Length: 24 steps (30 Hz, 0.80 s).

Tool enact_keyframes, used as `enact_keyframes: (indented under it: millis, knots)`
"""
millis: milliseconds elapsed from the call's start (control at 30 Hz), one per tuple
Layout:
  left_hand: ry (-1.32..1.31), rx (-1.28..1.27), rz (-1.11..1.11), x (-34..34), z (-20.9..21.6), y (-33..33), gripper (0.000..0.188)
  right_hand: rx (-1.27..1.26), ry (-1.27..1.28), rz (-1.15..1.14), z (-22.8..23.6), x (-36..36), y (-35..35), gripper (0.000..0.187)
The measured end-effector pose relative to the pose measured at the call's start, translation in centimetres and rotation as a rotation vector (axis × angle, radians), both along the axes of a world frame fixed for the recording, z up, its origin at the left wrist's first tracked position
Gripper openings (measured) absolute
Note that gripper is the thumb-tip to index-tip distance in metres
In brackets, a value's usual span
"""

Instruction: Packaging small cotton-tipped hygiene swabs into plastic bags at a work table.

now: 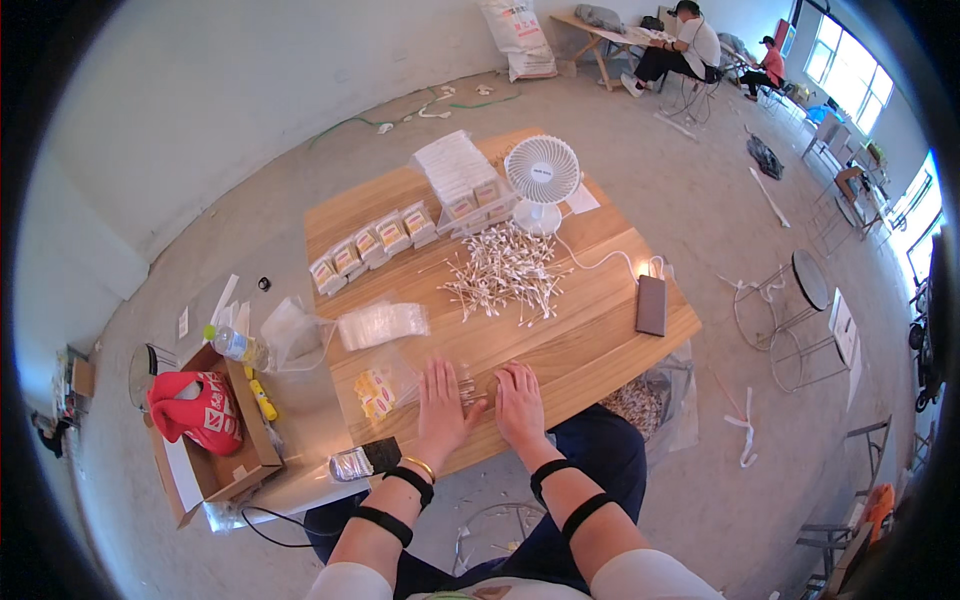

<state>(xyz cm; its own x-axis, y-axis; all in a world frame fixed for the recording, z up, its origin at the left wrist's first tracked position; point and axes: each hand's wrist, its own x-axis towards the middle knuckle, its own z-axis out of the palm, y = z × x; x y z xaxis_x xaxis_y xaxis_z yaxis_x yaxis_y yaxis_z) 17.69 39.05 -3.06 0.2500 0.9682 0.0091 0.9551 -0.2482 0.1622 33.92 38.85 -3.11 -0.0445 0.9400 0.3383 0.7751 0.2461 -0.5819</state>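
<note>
My left hand [438, 410] lies flat on the wooden table [600, 270], fingers stretched out and thumb pointing towards the right hand. Across a narrow gap my right hand [519, 405] rests with its fingers extended and slightly bent. A few cotton swabs [467, 386] lie between the two hands; neither hand visibly grips anything. Left of my left hand are yellow and white printed cards [376, 394] by a clear plastic bag [402, 374]. A stack of clear plastic bags [383, 325] lies beyond. Farther out spreads a heap of loose cotton swabs [507, 272].
Small filled packs [367, 246] stand in a row near a clear bin [472, 208] of packs. A white fan [541, 180] and a cabled power bank [651, 306] sit at right. A cardboard box [250, 462] holds a red bag [200, 412]. Two people sit at far tables.
</note>
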Motion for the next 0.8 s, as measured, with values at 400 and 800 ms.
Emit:
enact_keyframes:
  millis: [400,800]
  knots:
    - [0.035,-0.009,-0.041,0.6,0.0,-4.8,0.094,0.013,0.012,0.018,0.6,-0.2,0.2,0.031]
    - [-0.036,-0.016,0.006,1.1,0.2,-3.7,0.093,0.005,-0.009,0.001,-0.2,-0.1,0.1,0.031]
